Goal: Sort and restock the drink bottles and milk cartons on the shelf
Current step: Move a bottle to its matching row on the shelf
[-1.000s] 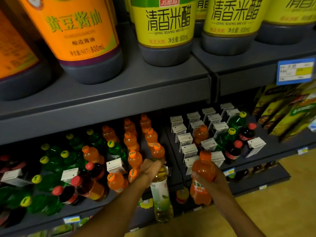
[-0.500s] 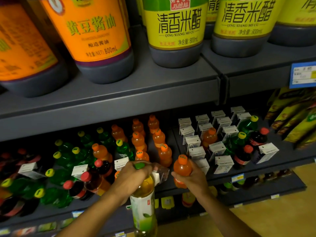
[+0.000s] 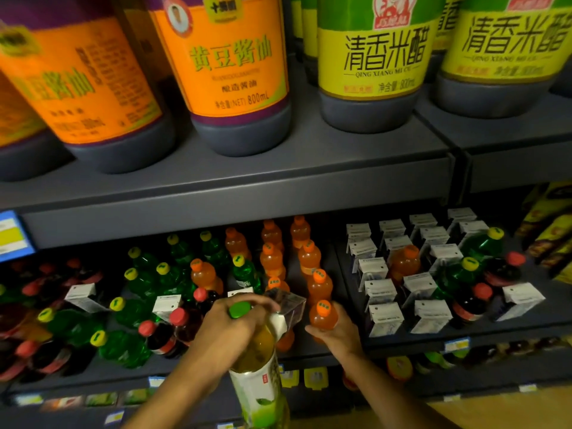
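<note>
My left hand (image 3: 229,334) grips the neck of a tall green-capped tea bottle (image 3: 258,385) that hangs below the shelf's front edge. The same hand's fingers also pinch a white milk carton (image 3: 288,306). My right hand (image 3: 339,337) wraps around a small orange bottle (image 3: 323,317), which stands at the front of a column of orange bottles (image 3: 309,258). Rows of milk cartons (image 3: 380,292) fill the shelf to the right, with one orange bottle (image 3: 405,261) among them. Green bottles (image 3: 161,280) and red-capped dark bottles (image 3: 185,326) stand mixed on the left.
The grey drink shelf (image 3: 408,343) carries price tags along its front edge. Above it, an upper shelf (image 3: 247,193) bears large soy sauce and vinegar bottles. Yellow packets (image 3: 551,230) hang at the far right. A lower shelf with more goods shows beneath.
My right hand has carried the orange bottle up from in front of the shelf onto the front of the orange column. My left hand has taken hold of a milk carton alongside the tea bottle.
</note>
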Motion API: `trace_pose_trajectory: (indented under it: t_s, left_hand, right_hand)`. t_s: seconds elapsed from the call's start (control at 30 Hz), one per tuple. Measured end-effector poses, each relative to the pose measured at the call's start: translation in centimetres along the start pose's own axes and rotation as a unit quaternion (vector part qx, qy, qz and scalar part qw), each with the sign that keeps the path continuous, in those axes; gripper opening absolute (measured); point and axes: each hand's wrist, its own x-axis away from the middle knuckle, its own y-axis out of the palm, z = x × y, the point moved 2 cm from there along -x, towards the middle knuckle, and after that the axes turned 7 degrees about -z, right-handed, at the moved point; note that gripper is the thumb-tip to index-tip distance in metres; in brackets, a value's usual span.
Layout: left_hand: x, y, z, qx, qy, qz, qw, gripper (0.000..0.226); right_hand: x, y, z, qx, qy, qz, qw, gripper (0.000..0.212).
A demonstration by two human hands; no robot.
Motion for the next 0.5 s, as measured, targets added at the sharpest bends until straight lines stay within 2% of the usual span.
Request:
trace_pose_trajectory:
  t_s: [0.17, 0.27, 0.37, 0.43, 0.5]
  left_hand:
    - [0.0, 0.1, 0.2, 0.011, 0.009, 0.002, 1.0, 0.032]
    - [0.2, 0.2, 0.5, 0.017, 0.02, -0.003, 1.0, 0.026]
    - [0.5, 0.4, 1.1, 0.015, 0.036, -0.008, 0.999, 0.027]
    - [0.7, 0.7, 1.4, 0.006, 0.047, -0.008, 0.999, 0.027]
    - [0.9, 1.0, 1.8, -0.003, 0.06, -0.01, 0.998, 0.033]
  right_hand:
    - [1.4, -0.8, -1.4, 0.038, -0.025, -0.012, 0.999, 0.112]
    - [4.3, -2.2, -2.2, 0.067, -0.15, 0.027, 0.986, 0.107]
    - [7.7, -3.0, -4.5, 0.15, -0.317, 0.057, 0.935, 0.098]
    - [8.4, -2.7, -6.5, 0.207, -0.361, 0.029, 0.909, 0.1]
    - [8.3, -2.4, -8.0, 0.227, -0.353, -0.001, 0.908, 0.103]
